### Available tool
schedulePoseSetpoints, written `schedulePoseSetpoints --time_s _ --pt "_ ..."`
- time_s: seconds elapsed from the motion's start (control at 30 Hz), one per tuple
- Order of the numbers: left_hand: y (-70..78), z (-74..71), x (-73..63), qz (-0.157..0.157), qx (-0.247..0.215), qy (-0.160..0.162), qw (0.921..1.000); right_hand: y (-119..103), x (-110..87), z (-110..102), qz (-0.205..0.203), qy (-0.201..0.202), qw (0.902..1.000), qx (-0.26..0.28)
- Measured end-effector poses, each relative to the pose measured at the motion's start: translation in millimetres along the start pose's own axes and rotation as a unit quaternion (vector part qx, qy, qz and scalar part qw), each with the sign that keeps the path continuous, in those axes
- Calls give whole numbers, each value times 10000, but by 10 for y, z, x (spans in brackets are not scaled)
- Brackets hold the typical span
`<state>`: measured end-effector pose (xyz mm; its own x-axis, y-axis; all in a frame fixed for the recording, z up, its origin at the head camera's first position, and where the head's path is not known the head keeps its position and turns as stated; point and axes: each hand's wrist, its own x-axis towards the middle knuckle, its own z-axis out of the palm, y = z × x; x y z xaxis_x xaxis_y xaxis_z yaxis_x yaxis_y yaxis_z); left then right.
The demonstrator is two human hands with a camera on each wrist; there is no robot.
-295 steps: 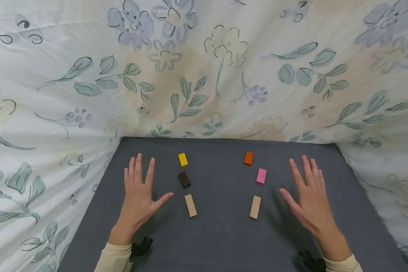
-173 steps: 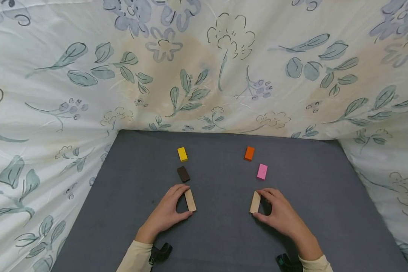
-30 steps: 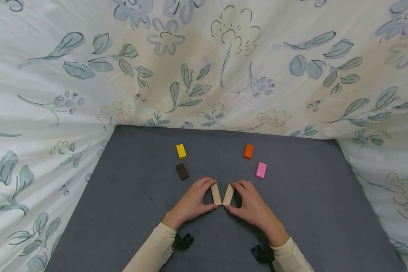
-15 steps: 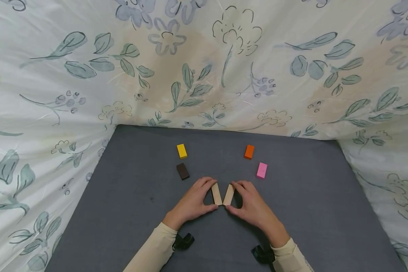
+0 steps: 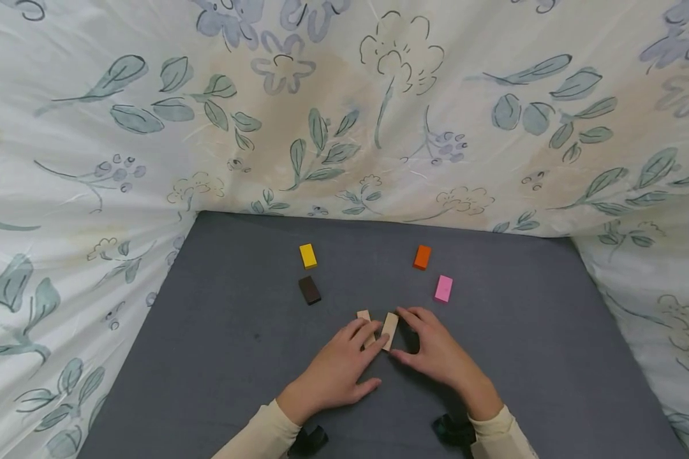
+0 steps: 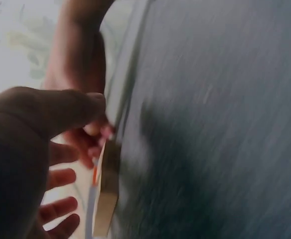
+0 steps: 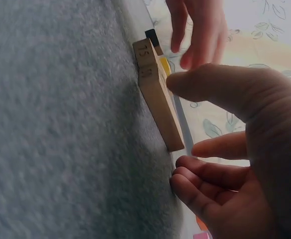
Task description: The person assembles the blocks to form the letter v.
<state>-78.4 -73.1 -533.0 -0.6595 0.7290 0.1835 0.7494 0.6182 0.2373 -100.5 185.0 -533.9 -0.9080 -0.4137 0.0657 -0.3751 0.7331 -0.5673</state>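
Note:
Two pale wooden blocks lie side by side on the grey cloth, their near ends together and far ends apart. My left hand (image 5: pixel 335 370) lies over the left wooden block (image 5: pixel 363 315), fingers spread, fingertips reaching the right wooden block (image 5: pixel 390 326). Part of the left block is hidden under those fingers. My right hand (image 5: pixel 436 347) is beside the right block, thumb near its close end and forefinger near its far end. In the right wrist view a gap shows between the fingers and that block (image 7: pixel 161 112); small dark marks are printed on the block ends.
Farther back on the left lie a yellow block (image 5: pixel 308 255) and a dark brown block (image 5: pixel 309 290). Toward the back right are an orange block (image 5: pixel 422 257) and a pink block (image 5: pixel 444 289). Floral fabric (image 5: pixel 344 127) rises behind the grey cloth (image 5: pixel 218 306).
Earlier both hands gripped the wooden blocks and brought them together from either side. Within the last half second my left hand has let go and moved over them; the right hand's grip has loosened.

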Motion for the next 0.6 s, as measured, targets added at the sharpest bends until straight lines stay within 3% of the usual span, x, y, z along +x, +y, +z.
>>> schedulePoseSetpoints --time_s 0.2,0.6 --pt "139 52 -14 211 539 -292 9979 25 -9 -21 -54 20 9999 -113" --pt "138 148 17 184 914 -387 9949 42 -31 -16 -53 72 9999 -106"
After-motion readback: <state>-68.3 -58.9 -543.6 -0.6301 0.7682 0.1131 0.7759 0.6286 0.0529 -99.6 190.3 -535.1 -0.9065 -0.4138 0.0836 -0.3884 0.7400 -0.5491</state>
